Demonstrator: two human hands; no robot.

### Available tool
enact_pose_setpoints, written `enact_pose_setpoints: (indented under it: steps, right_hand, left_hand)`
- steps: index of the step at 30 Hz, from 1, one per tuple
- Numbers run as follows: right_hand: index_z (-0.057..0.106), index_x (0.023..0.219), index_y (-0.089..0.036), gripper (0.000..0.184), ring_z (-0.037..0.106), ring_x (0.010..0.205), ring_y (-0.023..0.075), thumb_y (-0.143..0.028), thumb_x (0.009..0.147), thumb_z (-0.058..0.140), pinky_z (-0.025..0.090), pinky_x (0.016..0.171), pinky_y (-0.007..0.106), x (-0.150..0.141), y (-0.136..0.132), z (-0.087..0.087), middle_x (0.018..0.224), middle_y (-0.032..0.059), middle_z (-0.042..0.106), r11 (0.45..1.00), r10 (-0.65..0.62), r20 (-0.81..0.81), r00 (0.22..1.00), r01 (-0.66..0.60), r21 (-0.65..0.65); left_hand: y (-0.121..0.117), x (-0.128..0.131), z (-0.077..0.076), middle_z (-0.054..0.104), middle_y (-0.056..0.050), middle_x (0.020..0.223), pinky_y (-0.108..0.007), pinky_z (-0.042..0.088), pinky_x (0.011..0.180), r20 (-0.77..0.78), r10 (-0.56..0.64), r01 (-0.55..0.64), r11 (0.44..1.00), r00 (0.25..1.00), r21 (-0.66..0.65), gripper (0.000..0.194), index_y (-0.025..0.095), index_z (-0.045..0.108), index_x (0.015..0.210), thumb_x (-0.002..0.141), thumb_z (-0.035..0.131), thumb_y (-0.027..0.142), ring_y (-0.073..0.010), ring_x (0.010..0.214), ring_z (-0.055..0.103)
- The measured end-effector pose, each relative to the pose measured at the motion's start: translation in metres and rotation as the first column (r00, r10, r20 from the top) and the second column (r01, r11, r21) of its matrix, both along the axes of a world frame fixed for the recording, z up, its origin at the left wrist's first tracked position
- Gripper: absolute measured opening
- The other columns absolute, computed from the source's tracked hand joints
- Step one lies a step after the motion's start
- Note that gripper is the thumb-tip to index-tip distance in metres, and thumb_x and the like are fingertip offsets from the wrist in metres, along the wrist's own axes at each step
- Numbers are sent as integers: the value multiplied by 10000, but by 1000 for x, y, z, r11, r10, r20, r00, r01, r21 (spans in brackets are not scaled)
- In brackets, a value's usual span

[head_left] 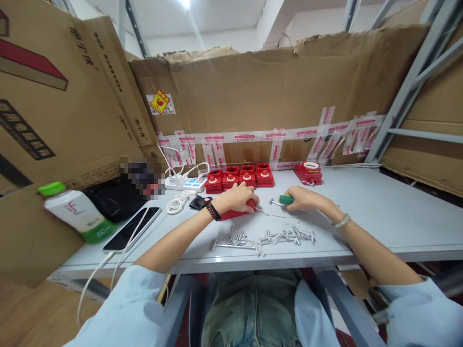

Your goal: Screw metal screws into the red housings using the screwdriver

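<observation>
My left hand (240, 196) is closed over a red box (237, 212) on the table, its fingers bent round the top and far side. A thin white cord lies to the right of that box. My right hand (303, 198) grips a screwdriver (286, 199) by its green and yellow handle; its shaft is mostly hidden behind the hand. Beside it on the table is a T-shaped metal rod (277, 203). Between my arms, near the front edge, lie loose screws (238, 238), a second metal rod (235, 246) and a heap of screws with white cords (289, 235).
Several red boxes (265, 176) stand in a row at the back, and another red box (309, 172) sits farther right. At left are a power strip (191, 184), a coiled white cable (175, 206), a phone (133, 229) and a green-capped bottle (77, 212). Cardboard (246, 96) walls the back.
</observation>
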State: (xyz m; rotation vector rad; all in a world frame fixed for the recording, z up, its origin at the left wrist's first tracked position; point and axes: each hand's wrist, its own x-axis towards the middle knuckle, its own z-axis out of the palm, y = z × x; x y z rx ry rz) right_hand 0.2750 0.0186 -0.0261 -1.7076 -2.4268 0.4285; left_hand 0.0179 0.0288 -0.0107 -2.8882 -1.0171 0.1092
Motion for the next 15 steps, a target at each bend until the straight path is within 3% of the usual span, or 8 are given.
enact_pose_setpoints:
  steps: [5, 9, 12, 15]
  right_hand:
    - [416, 574, -198, 189, 356, 536, 97, -230, 648, 587, 261, 524, 255, -30, 9, -9, 550, -52, 405, 983, 185, -124, 975, -183, 32]
    - [541, 649, -177, 104, 412, 597, 97, -260, 699, 580, 336, 573, 230, -57, 11, -12, 623, -46, 490, 950, 311, -270, 911, -301, 79]
    - [604, 691, -160, 100, 472, 643, 119, -257, 699, 584, 376, 614, 239, -51, 12, -6, 654, -26, 548, 956, 278, -358, 891, -222, 189]
    - [637, 727, -138, 151, 529, 698, 164, -281, 706, 592, 408, 664, 272, -26, 14, 5, 673, 6, 591, 945, 161, -446, 880, -7, 327]
  left_hand:
    - [1, -15, 10, 590, -65, 1155, -453, 393, 902, 73, 16, -19, 999, 997, 38, 223, 287, 698, 1069, 874, 624, 366, -292, 1054, 482]
    - [-4, -23, 19, 581, -62, 1180, -450, 393, 885, 92, 23, -30, 997, 996, 68, 258, 298, 684, 1107, 870, 634, 387, -300, 1062, 465]
    - [-6, -19, 19, 576, -61, 1165, -430, 396, 865, 97, -21, 13, 996, 995, 83, 247, 297, 683, 1090, 878, 617, 408, -294, 1046, 464]
    - [-6, -3, 16, 574, -57, 1158, -411, 399, 862, 98, -97, 89, 993, 990, 81, 223, 284, 686, 1054, 885, 606, 406, -285, 1052, 464]
